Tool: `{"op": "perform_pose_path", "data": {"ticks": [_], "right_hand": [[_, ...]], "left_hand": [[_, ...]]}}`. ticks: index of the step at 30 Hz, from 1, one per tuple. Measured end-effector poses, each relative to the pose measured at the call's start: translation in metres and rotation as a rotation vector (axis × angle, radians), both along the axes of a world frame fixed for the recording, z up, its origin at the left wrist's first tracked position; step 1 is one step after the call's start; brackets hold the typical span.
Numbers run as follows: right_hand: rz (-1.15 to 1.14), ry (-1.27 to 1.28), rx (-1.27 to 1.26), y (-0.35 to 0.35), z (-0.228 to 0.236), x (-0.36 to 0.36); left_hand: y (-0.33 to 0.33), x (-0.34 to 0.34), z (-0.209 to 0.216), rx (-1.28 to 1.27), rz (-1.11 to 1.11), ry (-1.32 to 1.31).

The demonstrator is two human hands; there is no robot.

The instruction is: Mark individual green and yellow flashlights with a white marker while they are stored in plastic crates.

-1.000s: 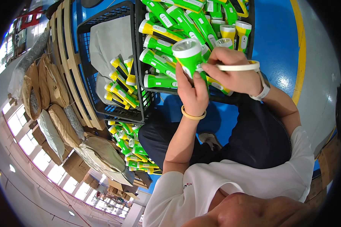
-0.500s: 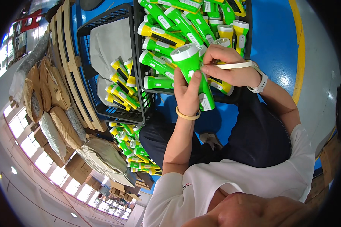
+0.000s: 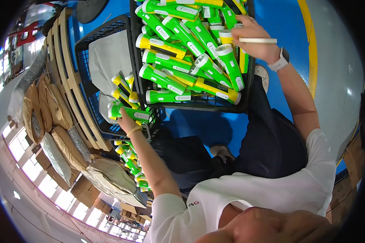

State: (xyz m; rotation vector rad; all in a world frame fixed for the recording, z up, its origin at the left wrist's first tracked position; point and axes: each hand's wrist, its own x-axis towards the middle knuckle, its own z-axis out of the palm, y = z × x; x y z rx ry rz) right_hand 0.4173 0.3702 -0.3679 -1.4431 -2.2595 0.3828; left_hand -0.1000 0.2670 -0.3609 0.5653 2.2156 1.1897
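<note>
Since the earlier frame, the left hand point(image 3: 126, 120) has carried a green flashlight point(image 3: 136, 115) from in front of the packed crate point(image 3: 198, 107) out to its left, and the right hand point(image 3: 258, 49) has parted from it and shifted to the far right side of that crate.

In the head view, the hands are wide apart. The left one is clamped round the green flashlight near its white head, holding it almost level above the sparser crate point(image 3: 82, 65), which stands just left of the packed crate. The head points away from the packed crate and the tail toward it. The right one is at the packed crate's right edge, beside a yellow flashlight point(image 3: 226, 36); a thin pale band point(image 3: 257, 40) lies across its fingers, and I cannot tell whether they grip a flashlight.

The step in hand looks like laying the green flashlight in with the row of yellow-and-green flashlights point(image 3: 119, 83), left of the packed crate. To do it well, I would bring the tail clear of the wall nearest the packed crate before lowering, and match the slant of those already lying there. Setting it down softly should spare the lens; a drop could knock the row askew. The grey sheet point(image 3: 109, 54), also left of the packed crate, is best left flat, and the right hand should keep the pale band from snagging on flashlight heads
</note>
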Motion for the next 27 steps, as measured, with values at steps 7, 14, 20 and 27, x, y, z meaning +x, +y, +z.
{"op": "perform_pose_path", "data": {"ticks": [7,14,20,27], "right_hand": [[-0.018,0.021,-0.088,0.008,-0.005,0.007],[0.273,0.434,0.022,-0.023,0.108,-0.068],[0.143,1.147,-0.781,-0.023,0.082,-0.043],[0.194,0.983,-0.79,-0.046,0.071,-0.083]], "left_hand": [[-0.001,0.121,0.019,0.076,-0.558,0.314],[0.018,0.304,0.041,0.435,-1.022,0.086],[0.016,0.276,0.044,0.264,-0.742,-1.105],[0.004,0.266,0.055,0.318,-0.829,-0.714]]}}
